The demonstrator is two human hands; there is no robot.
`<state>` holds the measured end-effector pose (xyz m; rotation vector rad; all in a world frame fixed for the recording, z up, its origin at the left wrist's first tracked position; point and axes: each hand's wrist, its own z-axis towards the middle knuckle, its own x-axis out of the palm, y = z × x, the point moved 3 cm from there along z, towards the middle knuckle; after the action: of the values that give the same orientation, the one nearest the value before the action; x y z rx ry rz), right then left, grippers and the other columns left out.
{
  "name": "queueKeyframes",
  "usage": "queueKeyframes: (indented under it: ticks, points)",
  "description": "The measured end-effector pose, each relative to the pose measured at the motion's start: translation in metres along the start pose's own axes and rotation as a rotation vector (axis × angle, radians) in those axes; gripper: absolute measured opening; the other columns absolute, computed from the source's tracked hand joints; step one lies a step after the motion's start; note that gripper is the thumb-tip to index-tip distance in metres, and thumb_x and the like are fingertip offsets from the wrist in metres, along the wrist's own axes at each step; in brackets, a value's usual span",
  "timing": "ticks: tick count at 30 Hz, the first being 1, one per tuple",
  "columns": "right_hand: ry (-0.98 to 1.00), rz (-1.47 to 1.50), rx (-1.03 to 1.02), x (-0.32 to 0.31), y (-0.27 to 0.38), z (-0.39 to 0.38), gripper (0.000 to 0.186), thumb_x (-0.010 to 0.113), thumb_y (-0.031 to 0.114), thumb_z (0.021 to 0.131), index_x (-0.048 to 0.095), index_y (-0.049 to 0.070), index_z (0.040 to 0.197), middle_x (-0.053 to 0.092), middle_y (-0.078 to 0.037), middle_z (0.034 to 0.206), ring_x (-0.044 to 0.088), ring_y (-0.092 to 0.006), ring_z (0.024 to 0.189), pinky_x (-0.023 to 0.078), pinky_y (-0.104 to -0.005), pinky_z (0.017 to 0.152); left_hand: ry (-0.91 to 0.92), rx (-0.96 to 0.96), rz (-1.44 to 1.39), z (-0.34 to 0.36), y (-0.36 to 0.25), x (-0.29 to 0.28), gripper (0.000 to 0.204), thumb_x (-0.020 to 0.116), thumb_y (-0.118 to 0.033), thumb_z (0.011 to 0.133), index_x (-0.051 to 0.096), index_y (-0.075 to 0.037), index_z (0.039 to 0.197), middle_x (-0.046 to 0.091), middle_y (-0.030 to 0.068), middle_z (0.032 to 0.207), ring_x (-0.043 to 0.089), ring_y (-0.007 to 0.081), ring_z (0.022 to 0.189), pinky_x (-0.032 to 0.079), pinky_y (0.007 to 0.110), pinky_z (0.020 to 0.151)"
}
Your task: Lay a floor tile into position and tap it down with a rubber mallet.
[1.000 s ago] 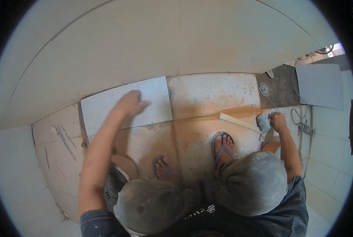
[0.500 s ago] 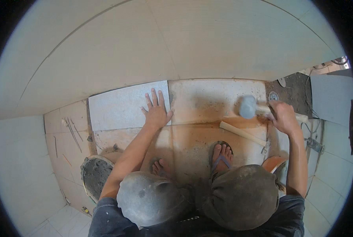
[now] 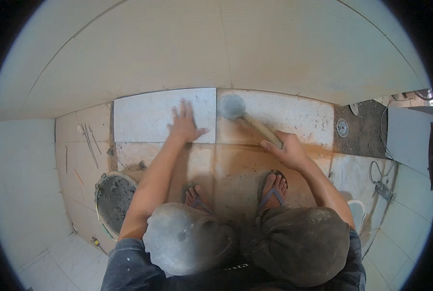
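Observation:
A pale rectangular tile (image 3: pixel 143 116) lies on the floor along the base of the wall. My left hand (image 3: pixel 183 127) rests toward its right end, fingers spread and slightly blurred. In my right hand (image 3: pixel 290 150) is a mallet with a light wooden handle (image 3: pixel 260 128) and a rounded grey head (image 3: pixel 232 106). The head is over the neighbouring tile (image 3: pixel 294 114), close to the joint between the two. Both tiles meet at a thin line. Brown dirt smears the neighbouring tile and the floor in front of it.
Left of my knees stands a bucket (image 3: pixel 100 208) holding grey mortar (image 3: pixel 117 199). Thin rods (image 3: pixel 89 145) and a tape measure (image 3: pixel 95 241) lie farther left. On the right are a metal disc (image 3: pixel 342 127) on bare mortar, a leaning panel (image 3: pixel 410 136) and a corded tool (image 3: pixel 384 190).
The mallet has swung left to the tile joint. The dark gap between the tiles has narrowed. The wooden-handled hammer on the floor no longer shows; my right forearm crosses near its place.

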<state>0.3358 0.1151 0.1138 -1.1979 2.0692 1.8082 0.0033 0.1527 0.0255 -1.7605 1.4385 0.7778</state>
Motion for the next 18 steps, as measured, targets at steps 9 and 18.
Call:
queueKeyframes:
  ticks: [9, 18]
  points:
    - [0.065, 0.185, -0.222, 0.108, 0.020, 0.048, 0.048, 0.057, 0.045, 0.098, 0.061, -0.002, 0.109, 0.067, -0.026, 0.089, 0.066, -0.0435, 0.081, 0.052, -0.0499, 0.076, 0.041, -0.128, 0.042, -0.006, 0.085, 0.000, 0.153, 0.086, -0.067, 0.057, -0.001, 0.018, 0.151, -0.003, 0.0290, 0.165, -0.010, 0.0371, 0.154, 0.003, 0.064, 0.120]
    - [0.030, 0.104, -0.220, 0.139, 0.034, 0.059, 0.046, 0.060, 0.042, 0.096, 0.059, -0.004, 0.100, 0.067, -0.029, 0.087, 0.065, -0.0479, 0.082, 0.051, -0.0551, 0.076, 0.018, -0.140, 0.040, 0.003, 0.109, 0.014, 0.148, 0.084, -0.069, 0.057, 0.009, 0.015, 0.153, -0.006, 0.0318, 0.163, -0.014, 0.0366, 0.154, 0.002, 0.064, 0.119]
